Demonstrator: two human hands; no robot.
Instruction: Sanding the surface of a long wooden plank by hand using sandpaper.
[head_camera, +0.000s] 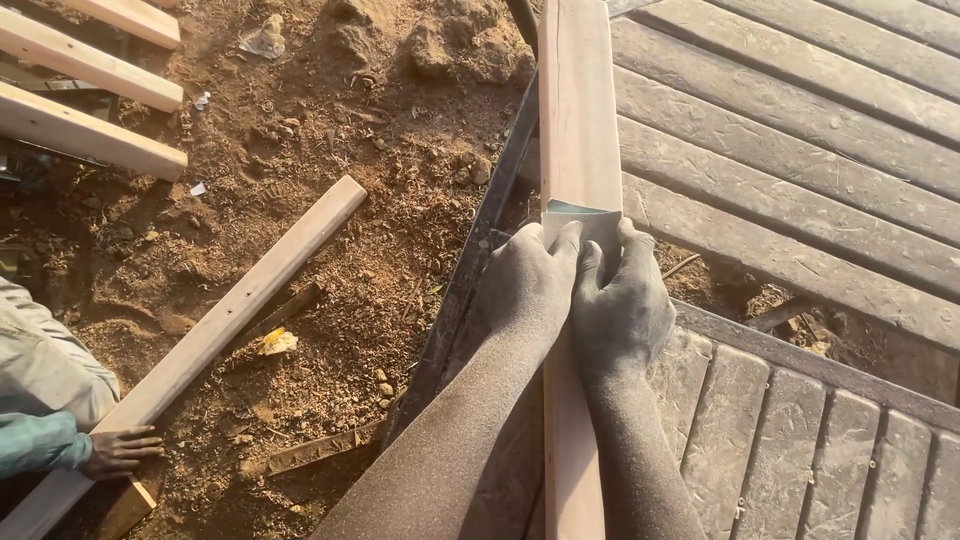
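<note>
Your left hand (528, 285) and right hand (622, 300), both grey with dust, lie side by side with fingers (566, 243) pressed flat and closed down on a folded sheet of sandpaper (580, 222). The sandpaper sits under your fingertips on the long pale wooden plank (578, 120), which runs from beneath your wrists out beyond them. Well off to your left, another person's hand (118, 450) rests on a second plank (215, 330) lying on the dirt ground (330, 140).

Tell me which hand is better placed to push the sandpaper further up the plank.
Probably the right hand: its fingers lie over more of the sandpaper on the plank; the left hand sits at its edge.
</note>
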